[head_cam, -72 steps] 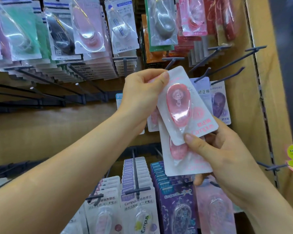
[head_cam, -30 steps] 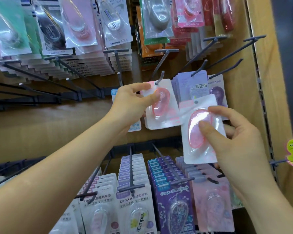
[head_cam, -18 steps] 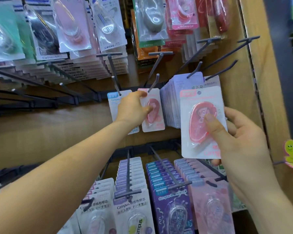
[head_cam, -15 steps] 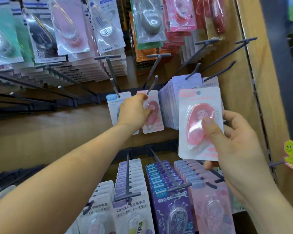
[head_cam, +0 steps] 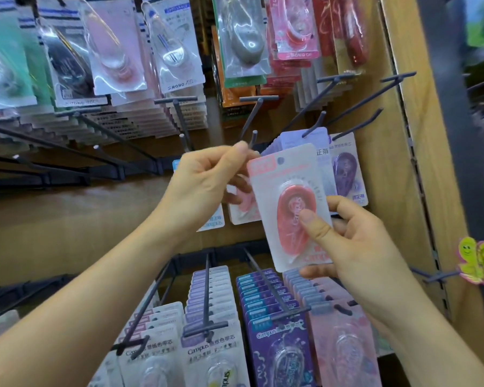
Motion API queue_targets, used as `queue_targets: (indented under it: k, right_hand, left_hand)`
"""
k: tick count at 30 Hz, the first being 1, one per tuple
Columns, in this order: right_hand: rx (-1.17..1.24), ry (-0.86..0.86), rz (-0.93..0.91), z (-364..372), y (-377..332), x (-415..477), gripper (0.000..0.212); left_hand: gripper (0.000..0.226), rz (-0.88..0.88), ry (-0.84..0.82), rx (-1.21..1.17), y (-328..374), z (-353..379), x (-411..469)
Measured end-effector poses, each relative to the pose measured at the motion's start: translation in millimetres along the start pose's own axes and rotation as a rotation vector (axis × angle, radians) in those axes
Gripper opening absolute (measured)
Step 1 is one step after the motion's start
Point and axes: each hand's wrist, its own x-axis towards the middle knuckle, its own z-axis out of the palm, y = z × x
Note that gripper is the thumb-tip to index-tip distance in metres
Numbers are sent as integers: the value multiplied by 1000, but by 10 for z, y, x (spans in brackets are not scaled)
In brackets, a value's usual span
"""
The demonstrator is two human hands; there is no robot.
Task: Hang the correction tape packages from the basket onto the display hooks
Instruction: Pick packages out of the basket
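A pink correction tape package, a white card with a red blister, is held upright in front of the middle row of hooks. My right hand grips its lower half, thumb pressed on the blister. My left hand pinches its top left corner between thumb and fingers. The empty tip of a dark display hook sticks up just above that corner. Behind my hands another pink package hangs on the same hook. The basket is out of view.
A blue package hangs left of the pink one and purple packages hang to the right. Full rows of tape packs fill the hooks above and below. The wooden side panel closes the right edge.
My left hand let go of the pink package it pushed onto the hook and came back to the top of the package in my right hand, which has moved left towards the hook.
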Motion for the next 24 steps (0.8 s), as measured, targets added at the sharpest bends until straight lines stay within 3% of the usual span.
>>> queue_targets:
  k: [3, 6, 12, 17, 24]
  right_hand:
    - [24, -57, -7, 77, 7, 19, 21]
    - [94, -72, 2, 118, 18, 33, 19]
    - [-25, -50, 21, 155, 72, 80, 25]
    - [-176, 18, -33, 170, 114, 127, 26]
    - [-201, 7, -27, 133, 127, 167, 24]
  left_hand:
    - [15, 54, -63, -21, 105, 51, 4]
    - [3, 146, 13, -1, 129, 69, 41]
    - [8, 181, 184, 17, 112, 85, 238]
    - [3, 217, 230, 141, 60, 131, 308]
    - [10, 231, 286, 198, 45, 149, 323]
